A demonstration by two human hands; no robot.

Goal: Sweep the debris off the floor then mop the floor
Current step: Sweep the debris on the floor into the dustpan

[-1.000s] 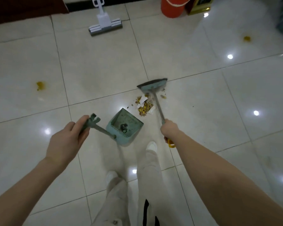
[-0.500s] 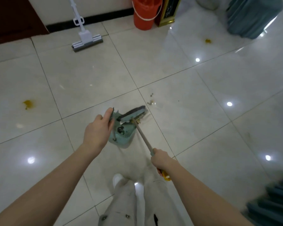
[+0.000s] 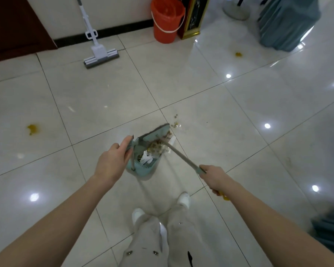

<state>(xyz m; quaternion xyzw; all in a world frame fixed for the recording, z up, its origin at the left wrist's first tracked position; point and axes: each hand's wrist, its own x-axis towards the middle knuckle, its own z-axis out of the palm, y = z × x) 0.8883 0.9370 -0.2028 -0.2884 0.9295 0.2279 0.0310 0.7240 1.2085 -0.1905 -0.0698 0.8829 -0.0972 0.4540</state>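
Observation:
My left hand [image 3: 112, 162] grips the handle of a teal dustpan [image 3: 143, 166] resting on the tiled floor just ahead of my feet. My right hand [image 3: 213, 177] holds the stick of a small broom [image 3: 158, 132], whose head lies across the pan's mouth. Debris [image 3: 155, 148] of yellow-brown bits and white paper scraps sits inside the pan and under the bristles. A few crumbs [image 3: 175, 123] lie on the floor beyond the broom. A white sponge mop [image 3: 100, 54] leans on the far wall, with an orange bucket [image 3: 167, 20] to its right.
Yellow stains mark the floor at the left [image 3: 32, 129] and far right [image 3: 238, 54]. A teal-draped piece of furniture [image 3: 285, 22] stands at the back right, another teal cloth [image 3: 330, 232] at the lower right. A dark door [image 3: 14, 26] is at the back left.
The broom swept the debris pile from the floor into the dustpan. My left hand moved in over the pan's handle, and my view tilted up toward the far wall.

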